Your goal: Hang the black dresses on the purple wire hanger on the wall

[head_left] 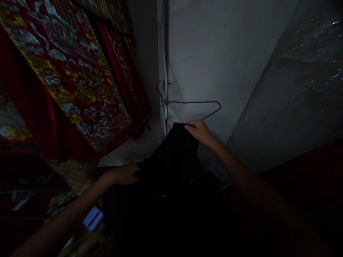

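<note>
A black garment [174,167] hangs in front of me in dim light. My right hand [199,131] grips its top edge, just below a thin purple wire hanger [187,103] that hangs against the white wall. My left hand [125,174] is closed on the garment's left edge, lower down. The lower part of the garment is lost in darkness.
Red garments with gold and silver embroidery [66,67] hang at the left. A white cable [164,71] runs down the wall behind the hanger. A grey plastic-covered surface [300,89] slopes at the right. A small white and red item [93,218] lies below my left arm.
</note>
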Demonstrator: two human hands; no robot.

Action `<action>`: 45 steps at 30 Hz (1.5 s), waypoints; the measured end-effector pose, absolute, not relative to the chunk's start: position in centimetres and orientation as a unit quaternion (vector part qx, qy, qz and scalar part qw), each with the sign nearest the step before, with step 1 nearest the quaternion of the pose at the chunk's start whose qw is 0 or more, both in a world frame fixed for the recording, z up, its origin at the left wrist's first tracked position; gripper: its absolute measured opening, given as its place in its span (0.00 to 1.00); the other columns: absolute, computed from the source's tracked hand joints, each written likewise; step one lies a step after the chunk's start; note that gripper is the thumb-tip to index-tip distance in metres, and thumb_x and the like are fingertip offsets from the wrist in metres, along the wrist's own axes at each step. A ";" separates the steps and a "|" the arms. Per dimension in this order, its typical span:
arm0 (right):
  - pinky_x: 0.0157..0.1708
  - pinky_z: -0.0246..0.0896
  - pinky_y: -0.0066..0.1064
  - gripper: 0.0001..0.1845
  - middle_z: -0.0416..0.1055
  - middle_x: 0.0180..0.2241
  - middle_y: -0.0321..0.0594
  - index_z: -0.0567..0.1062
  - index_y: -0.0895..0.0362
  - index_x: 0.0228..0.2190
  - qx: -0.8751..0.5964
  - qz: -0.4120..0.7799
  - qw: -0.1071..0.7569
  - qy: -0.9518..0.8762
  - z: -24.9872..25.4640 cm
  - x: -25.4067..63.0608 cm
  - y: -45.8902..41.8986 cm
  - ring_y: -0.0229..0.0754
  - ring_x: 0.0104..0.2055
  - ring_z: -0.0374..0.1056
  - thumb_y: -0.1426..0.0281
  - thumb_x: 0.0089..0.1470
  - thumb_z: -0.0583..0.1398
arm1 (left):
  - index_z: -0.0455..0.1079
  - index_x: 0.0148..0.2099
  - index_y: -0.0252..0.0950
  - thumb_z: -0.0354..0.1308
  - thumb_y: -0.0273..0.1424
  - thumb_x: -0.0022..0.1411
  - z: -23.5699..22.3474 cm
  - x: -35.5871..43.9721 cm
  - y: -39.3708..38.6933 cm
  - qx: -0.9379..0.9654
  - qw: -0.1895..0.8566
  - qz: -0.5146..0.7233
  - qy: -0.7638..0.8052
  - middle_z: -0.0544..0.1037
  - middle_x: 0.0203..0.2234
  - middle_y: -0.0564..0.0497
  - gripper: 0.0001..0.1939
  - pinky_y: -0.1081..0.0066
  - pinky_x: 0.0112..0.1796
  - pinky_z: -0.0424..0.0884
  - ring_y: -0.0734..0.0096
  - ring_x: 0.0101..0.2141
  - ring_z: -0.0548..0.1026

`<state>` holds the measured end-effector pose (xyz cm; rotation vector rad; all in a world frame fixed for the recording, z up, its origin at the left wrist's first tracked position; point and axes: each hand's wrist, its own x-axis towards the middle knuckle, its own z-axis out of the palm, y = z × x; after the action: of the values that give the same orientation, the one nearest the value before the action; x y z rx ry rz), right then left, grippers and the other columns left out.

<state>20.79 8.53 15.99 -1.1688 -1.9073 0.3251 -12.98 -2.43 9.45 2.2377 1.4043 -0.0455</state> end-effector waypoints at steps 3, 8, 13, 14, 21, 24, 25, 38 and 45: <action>0.24 0.44 0.29 0.18 0.55 0.15 0.32 0.61 0.55 0.13 -0.472 0.134 0.426 -0.760 15.7 20.8 8.5 0.35 0.21 0.54 0.62 0.48 0.54 | 0.79 0.44 0.39 0.58 0.38 0.58 9.1 -13.5 -2.4 0.816 0.222 -0.023 0.534 0.81 0.43 0.47 0.15 0.67 0.41 0.72 0.59 0.39 0.79; 0.23 0.43 0.30 0.19 0.54 0.14 0.33 0.60 0.55 0.12 -0.498 0.116 0.433 -0.742 15.9 20.7 8.5 0.34 0.20 0.53 0.62 0.48 0.55 | 0.78 0.35 0.38 0.50 0.37 0.65 11.2 -16.1 -0.3 0.794 0.079 0.068 0.599 0.80 0.34 0.44 0.17 0.66 0.38 0.69 0.61 0.33 0.77; 0.21 0.42 0.29 0.19 0.54 0.13 0.33 0.60 0.55 0.12 -0.527 0.143 0.430 -0.719 15.9 20.2 8.3 0.34 0.19 0.54 0.61 0.47 0.55 | 0.77 0.37 0.35 0.46 0.32 0.65 14.1 -16.3 0.8 0.772 0.006 0.201 0.603 0.79 0.32 0.43 0.17 0.65 0.40 0.69 0.59 0.34 0.76; 0.21 0.42 0.29 0.19 0.54 0.13 0.33 0.60 0.55 0.11 -0.525 0.147 0.432 -0.718 15.7 20.1 8.2 0.34 0.19 0.54 0.60 0.47 0.55 | 0.77 0.41 0.33 0.45 0.33 0.66 14.5 -15.8 0.7 0.764 0.001 0.243 0.597 0.78 0.33 0.43 0.18 0.64 0.41 0.69 0.59 0.35 0.76; 0.22 0.45 0.29 0.15 0.57 0.16 0.34 0.63 0.56 0.14 -0.489 0.199 0.464 -0.711 13.6 18.8 7.5 0.35 0.21 0.56 0.63 0.47 0.54 | 0.67 0.64 0.39 0.51 0.40 0.69 16.7 -11.3 3.7 0.756 -0.054 0.445 0.477 0.72 0.50 0.43 0.25 0.58 0.55 0.67 0.60 0.51 0.71; 0.24 0.49 0.28 0.14 0.61 0.18 0.35 0.67 0.57 0.16 -0.466 0.214 0.453 -0.729 13.2 18.9 7.3 0.37 0.23 0.59 0.64 0.48 0.54 | 0.60 0.67 0.33 0.55 0.38 0.66 16.3 -10.1 6.8 0.753 0.008 0.445 0.485 0.74 0.50 0.40 0.30 0.58 0.53 0.68 0.59 0.50 0.73; 0.25 0.52 0.29 0.13 0.64 0.19 0.35 0.69 0.57 0.18 -0.454 0.213 0.452 -0.738 13.2 19.0 7.1 0.39 0.25 0.61 0.65 0.48 0.54 | 0.62 0.65 0.31 0.54 0.37 0.66 16.0 -9.9 7.6 0.748 0.030 0.444 0.492 0.76 0.48 0.40 0.28 0.59 0.51 0.69 0.60 0.47 0.74; 0.48 0.64 0.35 0.25 0.76 0.47 0.56 0.76 0.66 0.49 -0.508 0.102 0.555 -0.650 18.9 30.2 10.9 0.44 0.45 0.71 0.81 0.50 0.54 | 0.73 0.49 0.36 0.46 0.40 0.71 18.0 -12.7 6.9 0.763 0.009 0.423 0.488 0.79 0.37 0.49 0.18 0.71 0.40 0.68 0.67 0.37 0.75; 0.26 0.58 0.29 0.20 0.76 0.30 0.39 0.79 0.60 0.40 -0.447 0.220 0.376 -0.782 17.3 26.5 7.5 0.38 0.25 0.67 0.77 0.44 0.57 | 0.62 0.62 0.34 0.52 0.37 0.67 14.2 -10.3 5.5 0.760 -0.013 0.446 0.473 0.75 0.48 0.42 0.24 0.58 0.52 0.69 0.58 0.49 0.73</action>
<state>26.51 7.50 17.26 -1.1425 -1.9996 0.5625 -10.33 5.45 14.19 2.4074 1.4988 1.4134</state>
